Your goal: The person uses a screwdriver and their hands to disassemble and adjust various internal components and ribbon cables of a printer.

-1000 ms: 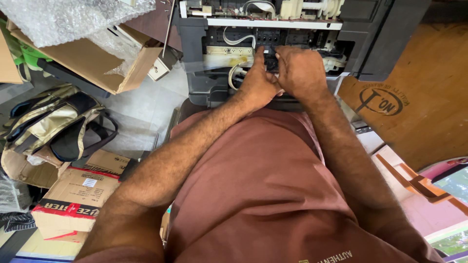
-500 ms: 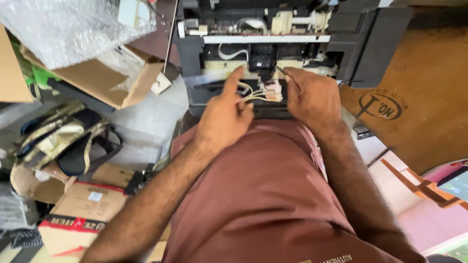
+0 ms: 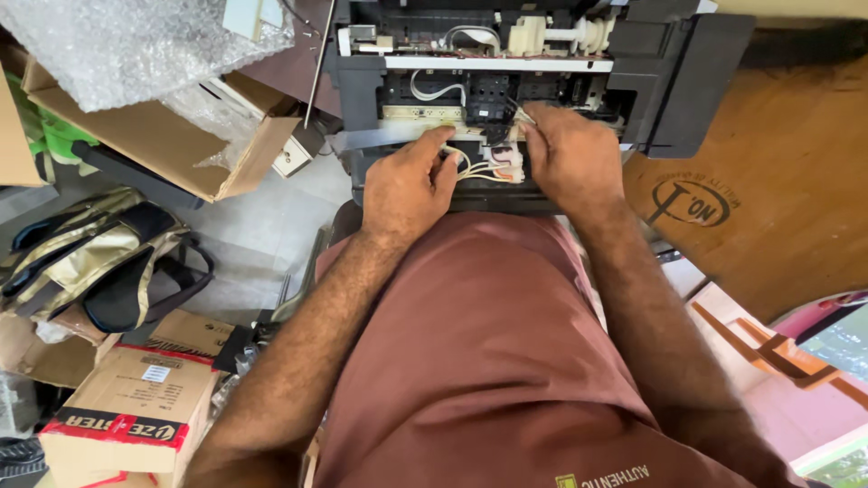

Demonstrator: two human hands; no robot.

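Note:
An opened black printer (image 3: 669, 81) stands in front of me with its insides bare: a black carriage (image 3: 488, 95), a white rail and a bundle of thin white tubes (image 3: 484, 170). My left hand (image 3: 407, 185) rests on the printer's front edge, thumb and forefinger pinched on the left end of the tubes. My right hand (image 3: 570, 154) lies just right of the carriage, its fingertips closed on the tubes' upper end. The tubes between the hands are partly hidden by my fingers.
A brown cardboard box (image 3: 172, 145) with bubble wrap (image 3: 136, 45) sits at the left. Below it lie a gold and black bag (image 3: 90, 262) and a smaller printed carton (image 3: 136, 407). A large brown carton (image 3: 778, 208) stands at the right. My maroon shirt fills the foreground.
Both hands were together on the black carriage a second ago. They have come apart and moved down to the white tubes at the printer's front.

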